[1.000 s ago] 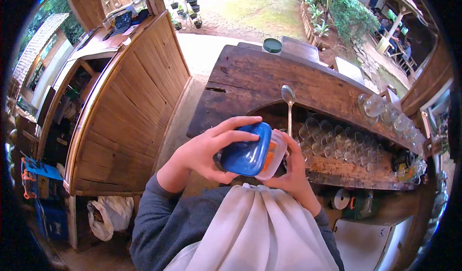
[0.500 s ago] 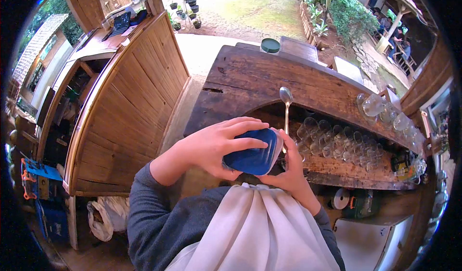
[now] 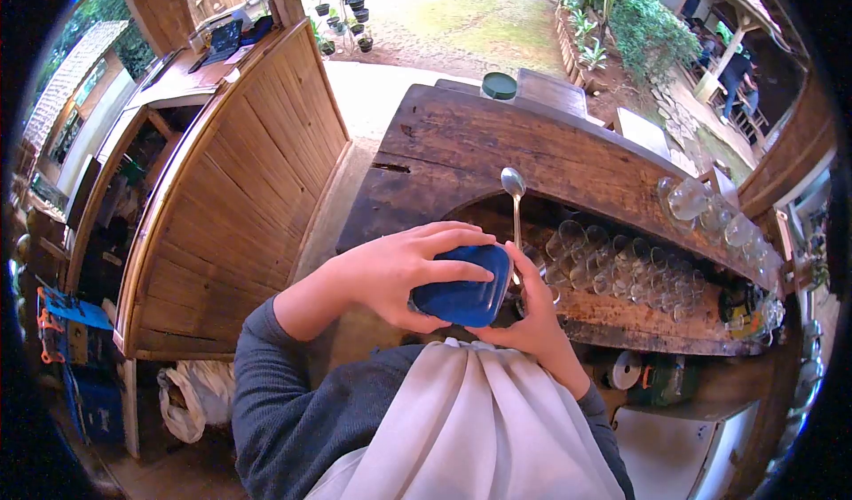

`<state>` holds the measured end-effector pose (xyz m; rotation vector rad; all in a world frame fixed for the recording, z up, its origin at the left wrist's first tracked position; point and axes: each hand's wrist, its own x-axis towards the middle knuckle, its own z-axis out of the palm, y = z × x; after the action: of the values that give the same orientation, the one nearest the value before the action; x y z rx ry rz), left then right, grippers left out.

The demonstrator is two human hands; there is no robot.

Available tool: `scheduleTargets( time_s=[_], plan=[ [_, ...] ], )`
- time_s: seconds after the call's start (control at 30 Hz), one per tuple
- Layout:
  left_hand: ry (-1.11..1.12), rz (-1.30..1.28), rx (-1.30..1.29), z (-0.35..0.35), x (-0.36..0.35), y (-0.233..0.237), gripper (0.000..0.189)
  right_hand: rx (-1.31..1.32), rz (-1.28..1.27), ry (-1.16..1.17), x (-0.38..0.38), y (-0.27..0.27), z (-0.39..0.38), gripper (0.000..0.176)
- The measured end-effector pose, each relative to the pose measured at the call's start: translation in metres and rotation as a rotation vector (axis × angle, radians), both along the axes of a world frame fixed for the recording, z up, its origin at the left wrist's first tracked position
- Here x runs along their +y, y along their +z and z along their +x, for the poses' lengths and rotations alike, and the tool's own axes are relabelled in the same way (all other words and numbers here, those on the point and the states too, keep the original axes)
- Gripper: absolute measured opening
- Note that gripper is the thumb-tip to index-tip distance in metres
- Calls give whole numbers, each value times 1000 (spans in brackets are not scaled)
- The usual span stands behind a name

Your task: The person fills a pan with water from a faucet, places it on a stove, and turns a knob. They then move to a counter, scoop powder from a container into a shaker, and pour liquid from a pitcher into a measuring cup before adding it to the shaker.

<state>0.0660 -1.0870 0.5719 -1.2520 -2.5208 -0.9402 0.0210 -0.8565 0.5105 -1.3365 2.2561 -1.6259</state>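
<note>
A blue-lidded container [image 3: 457, 300] is held in front of the body, above the near side of the dark wooden counter [image 3: 461, 127], its lid tilted toward the camera. The lid is spanned by the left hand [image 3: 382, 265], its fingers spread over the top. The far side is cupped by the right hand [image 3: 541, 327], thumb low and fingers along the edge. By judgement, the lid is being handled against the body of the container; whether it is fully seated cannot be told. For any shift of grip, level support from one hand would be called for.

Just beside the right fingers, a metal spoon [image 3: 512, 181] is seen with its bowl pointing away; whether its handle is pinched cannot be told. Rows of glasses [image 3: 621, 260] are set in the counter's curved opening, and a green-lidded jar [image 3: 499, 85] is placed at the far edge. To the left, a laptop [image 3: 222, 40] is carried by a wooden cabinet [image 3: 240, 181], with a white bag [image 3: 200, 398] seen lower down.
</note>
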Motion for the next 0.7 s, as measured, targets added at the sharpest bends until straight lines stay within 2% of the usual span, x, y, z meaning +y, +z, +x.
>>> scheduleTargets(
  time_s=[0.7],
  plan=[
    [42,-2,-66,14,-18,2,65,-109,-1,110,-16,9,4,96]
  ],
)
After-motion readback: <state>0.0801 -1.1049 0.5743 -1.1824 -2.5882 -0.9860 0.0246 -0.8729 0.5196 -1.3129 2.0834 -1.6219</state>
